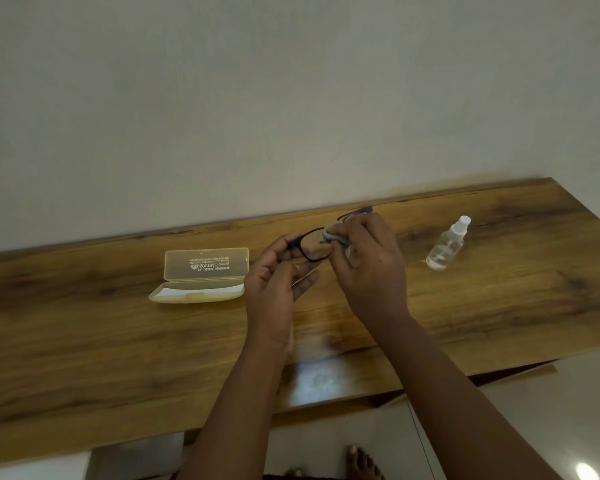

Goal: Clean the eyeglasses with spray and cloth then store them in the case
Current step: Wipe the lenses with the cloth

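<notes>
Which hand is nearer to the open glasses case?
Left. The left hand holds the eyeglasses just right of the open case; the right hand, pinching the cloth, is farther right, toward the spray bottle.

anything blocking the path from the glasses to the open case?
Nothing visible. The eyeglasses are held above the table by the left hand, with the right hand pressing the cloth on a lens. The case lies open to their left, with bare tabletop between. The spray bottle stands on the opposite side.
</notes>
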